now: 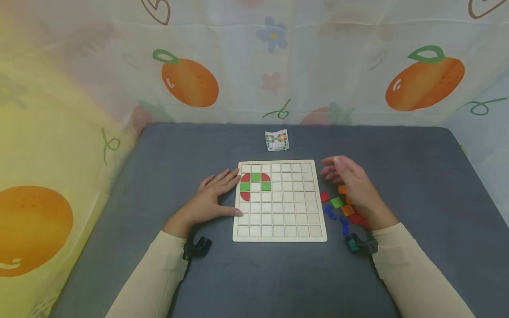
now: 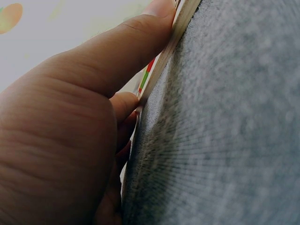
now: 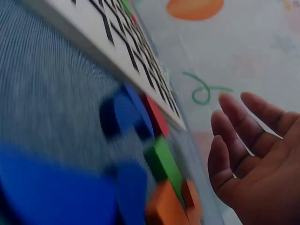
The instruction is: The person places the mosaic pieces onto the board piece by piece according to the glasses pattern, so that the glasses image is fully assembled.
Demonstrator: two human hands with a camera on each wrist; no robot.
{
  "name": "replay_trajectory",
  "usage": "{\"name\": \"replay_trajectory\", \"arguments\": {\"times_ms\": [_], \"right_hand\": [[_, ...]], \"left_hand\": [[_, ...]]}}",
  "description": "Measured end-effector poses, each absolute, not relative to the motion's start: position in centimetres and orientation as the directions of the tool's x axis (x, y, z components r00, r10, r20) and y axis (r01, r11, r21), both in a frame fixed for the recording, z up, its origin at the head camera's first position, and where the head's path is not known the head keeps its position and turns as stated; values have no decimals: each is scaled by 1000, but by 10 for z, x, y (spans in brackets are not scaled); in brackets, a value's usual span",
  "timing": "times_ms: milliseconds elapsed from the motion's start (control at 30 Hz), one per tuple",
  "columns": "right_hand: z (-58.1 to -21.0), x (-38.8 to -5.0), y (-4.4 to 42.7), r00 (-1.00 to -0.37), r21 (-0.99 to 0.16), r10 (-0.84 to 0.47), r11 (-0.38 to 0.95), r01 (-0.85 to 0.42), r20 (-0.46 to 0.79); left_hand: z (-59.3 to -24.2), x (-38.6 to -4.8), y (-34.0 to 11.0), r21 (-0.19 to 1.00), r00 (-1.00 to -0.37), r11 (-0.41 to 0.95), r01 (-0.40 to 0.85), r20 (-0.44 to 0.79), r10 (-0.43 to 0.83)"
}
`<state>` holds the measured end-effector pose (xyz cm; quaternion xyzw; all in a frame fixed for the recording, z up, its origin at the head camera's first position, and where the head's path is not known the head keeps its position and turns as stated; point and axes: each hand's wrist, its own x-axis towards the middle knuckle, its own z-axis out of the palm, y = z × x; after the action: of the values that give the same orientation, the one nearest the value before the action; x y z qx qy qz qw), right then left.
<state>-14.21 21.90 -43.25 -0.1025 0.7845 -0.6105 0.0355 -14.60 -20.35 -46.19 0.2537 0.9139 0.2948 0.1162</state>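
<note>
The left hand [image 1: 208, 198], fingers spread, touches the square pale wooden grid board [image 1: 289, 206]. The right hand [image 1: 357, 187], fingers relaxed, hangs near small red, green, orange and blue pieces [image 1: 337, 202].

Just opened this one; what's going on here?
A person is working at a gridded board. The left hand rests against its left edge. The right hand is off the right edge, by a scatter of loose coloured pieces, with no piece visible in its fingers. Six red and green tiles sit in the board's upper left; most cells are bare. A small printed card lies beyond the board.
</note>
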Motion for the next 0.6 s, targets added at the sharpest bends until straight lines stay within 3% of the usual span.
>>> {"name": "replay_trajectory", "arguments": {"times_ms": [600], "right_hand": [[-444,-138,303,-997,-908,-30,411,-79,73]], "left_hand": [[-463,-147,-203,597,-850,707,378,-78,521]]}}
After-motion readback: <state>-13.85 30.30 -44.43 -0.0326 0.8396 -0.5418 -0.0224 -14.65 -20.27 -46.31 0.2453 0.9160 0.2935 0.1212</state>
